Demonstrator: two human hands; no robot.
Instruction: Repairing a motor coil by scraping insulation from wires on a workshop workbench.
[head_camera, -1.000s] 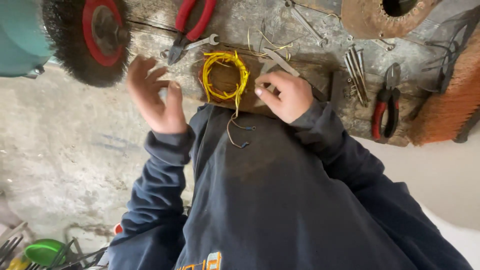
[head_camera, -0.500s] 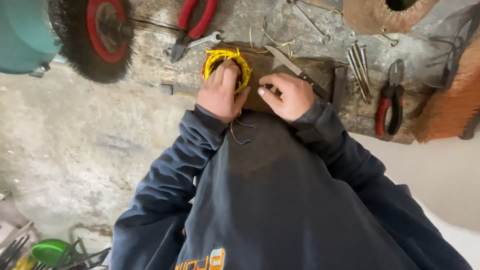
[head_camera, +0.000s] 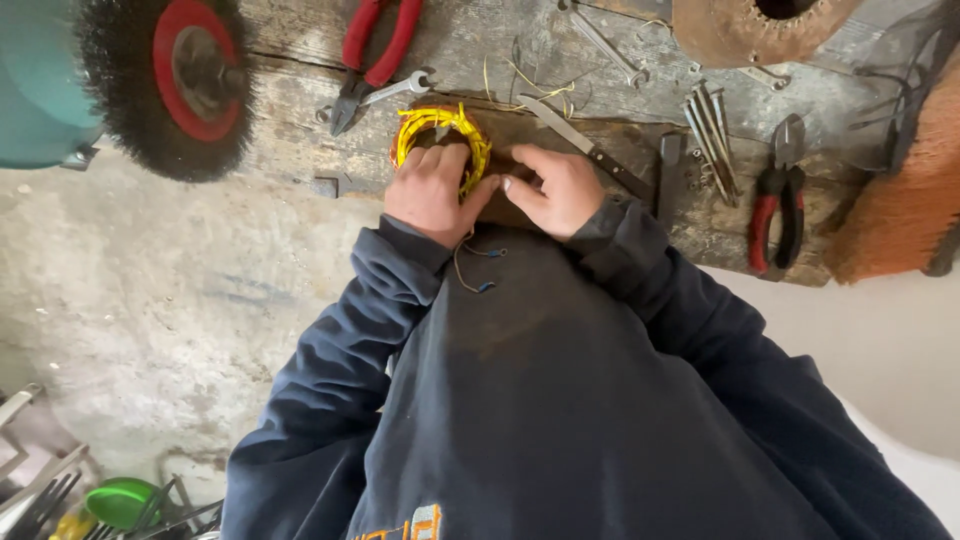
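A coil of yellow wire (head_camera: 432, 122) lies on a dark wooden block (head_camera: 560, 135) on the workbench. My left hand (head_camera: 430, 190) rests on the coil's near side with its fingers curled over the strands. My right hand (head_camera: 555, 188) is right beside it on the block, thumb and fingers pinching at the coil's right edge. A knife (head_camera: 580, 140) with a dark handle lies on the block just beyond my right hand. Thin wire ends with blue tips (head_camera: 485, 270) hang down over the bench edge onto my dark sweater.
A wire brush wheel with a red hub (head_camera: 175, 75) sits at the upper left. Red-handled pliers (head_camera: 372, 50), a small spanner (head_camera: 395, 90), several long nails (head_camera: 710, 125), a second pair of red pliers (head_camera: 778, 200) and an orange brush (head_camera: 900, 190) lie on the bench.
My left hand came in from open air at the left and settled on the yellow coil. My right hand shifted left to meet it at the coil's edge.
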